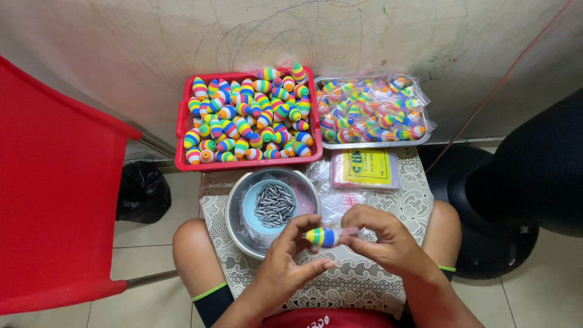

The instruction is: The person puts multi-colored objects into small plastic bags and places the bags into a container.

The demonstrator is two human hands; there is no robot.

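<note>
1. The left hand (290, 258) and right hand (382, 240) each pinch one end of a striped float (323, 237) above the table's (358, 282) near edge.
2. A steel bowl (237, 222) with a blue dish (252, 203) of grey weights (274, 205) sits just beside the left hand.
3. A red basket (182, 121) and a tray (376, 144) of bagged floats line the far edge, against the wall (152, 36).
4. A red chair (54, 194) stands to the left.

Flat clear packets with yellow label (365, 168) lie below tray of bagged floats (371, 110).
</note>
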